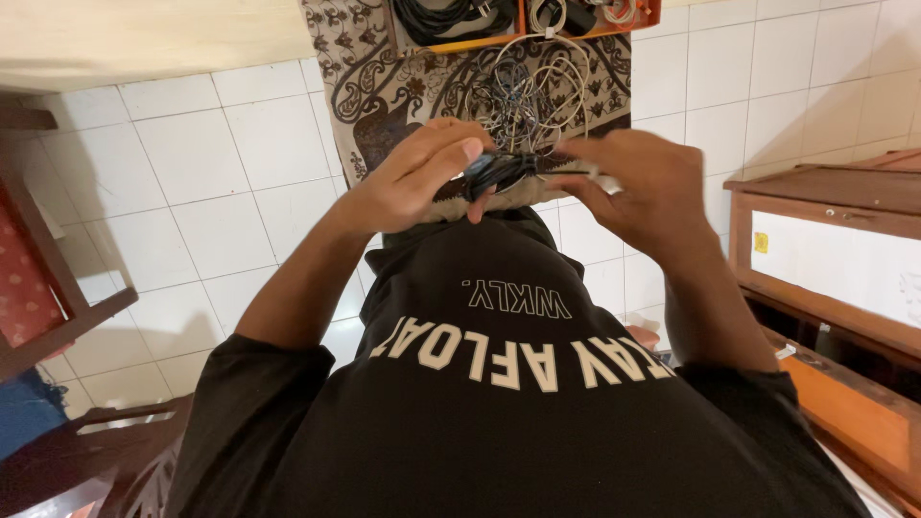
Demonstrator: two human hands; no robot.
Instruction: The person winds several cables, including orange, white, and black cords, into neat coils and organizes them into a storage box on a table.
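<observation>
Both my hands are raised in front of my black shirt. My left hand [414, 177] pinches a small bundle of dark cable [499, 173] between thumb and fingers. My right hand [641, 187] grips the other end of the same bundle, where a white piece pokes out past my fingers. Just beyond my hands, a tangle of white and dark cables [526, 94] lies on a brown patterned cloth [369, 96].
An orange tray [523, 24] with more coiled cables sits at the far end of the cloth. White floor tiles [211, 163] surround it. A wooden cabinet [835, 249] stands to the right, and a wooden chair with a red cushion [29, 278] to the left.
</observation>
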